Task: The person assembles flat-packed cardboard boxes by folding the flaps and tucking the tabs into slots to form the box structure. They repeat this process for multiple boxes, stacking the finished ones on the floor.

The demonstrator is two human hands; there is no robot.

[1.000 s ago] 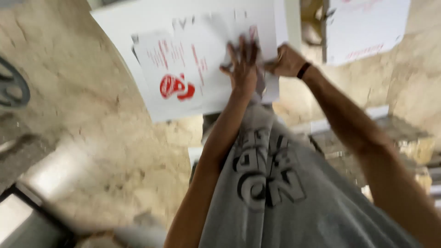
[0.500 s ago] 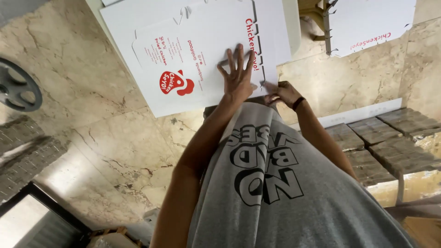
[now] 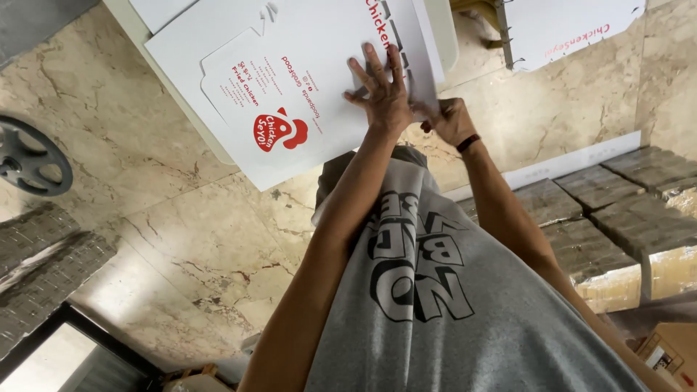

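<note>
A flat white carton blank (image 3: 290, 87) lies on a pale bench (image 3: 145, 36) at the top of the view, tilted, with its lower corner hanging past the bench edge over the marble floor (image 3: 181, 239). It bears a round red logo with a bird shape near its lower middle, small red lines of print above that, and larger red lettering along its right edge beside a row of cut slots.

The left hand (image 3: 385, 91) is pressed flat on the blank's right part, fingers spread wide, gripping nothing. The right hand (image 3: 450, 120), with a dark band at the wrist, sits just beside it at the blank's right edge, its grip curled around that edge; how tightly it pinches cannot be told.

A second white blank (image 3: 566, 29) with red lettering lies apart at the upper right, bare floor between the two. Bundles of grey wrapped packs (image 3: 624, 218) are stacked at right, and a brown box (image 3: 668, 348) sits in the lower right corner. A dark wheel (image 3: 33, 156) lies at left, with open floor between it and the carton.
</note>
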